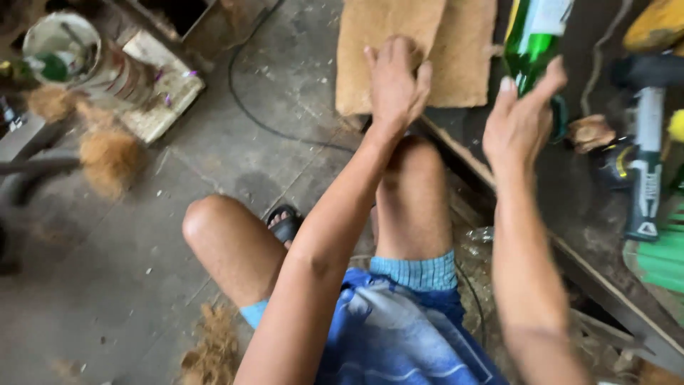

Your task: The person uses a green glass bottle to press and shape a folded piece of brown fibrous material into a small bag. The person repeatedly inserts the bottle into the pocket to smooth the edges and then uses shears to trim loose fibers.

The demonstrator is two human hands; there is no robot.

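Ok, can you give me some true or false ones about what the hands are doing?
1. The right hand grips a green glass bottle. True.
2. The left hand holds a hammer. False: it rests flat on a tan fibre mat.
3. The mat lies on the grey concrete floor. False: it lies on a dark wooden bench.
4. A white bucket stands at the upper left. True.

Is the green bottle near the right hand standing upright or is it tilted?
Tilted. The green bottle leans with its upper part toward the top right, and the right hand grips its lower end. Its top is out of view.
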